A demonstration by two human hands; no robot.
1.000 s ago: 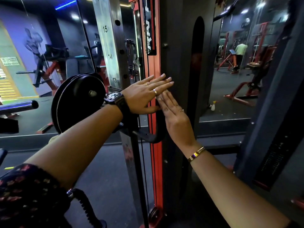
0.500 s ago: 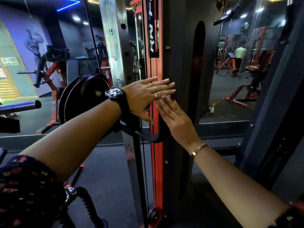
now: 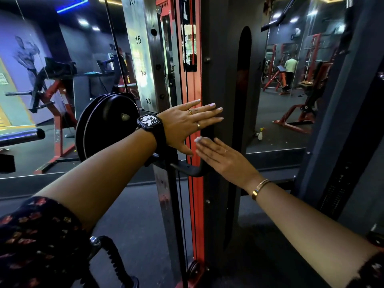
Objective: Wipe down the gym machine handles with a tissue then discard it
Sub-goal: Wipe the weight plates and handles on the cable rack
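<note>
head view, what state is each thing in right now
left hand, fingers straight, flat against the dark upright
right hand, fingers straight, just below the left
handle, beneath both hands, not gripped
tissue, cannot tell; none plainly visible
spray bottle, upright on the floor

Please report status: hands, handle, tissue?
Left hand open, fingers straight. Right hand open, just below it. Black handle beneath both, not gripped. No tissue clearly visible.
</note>
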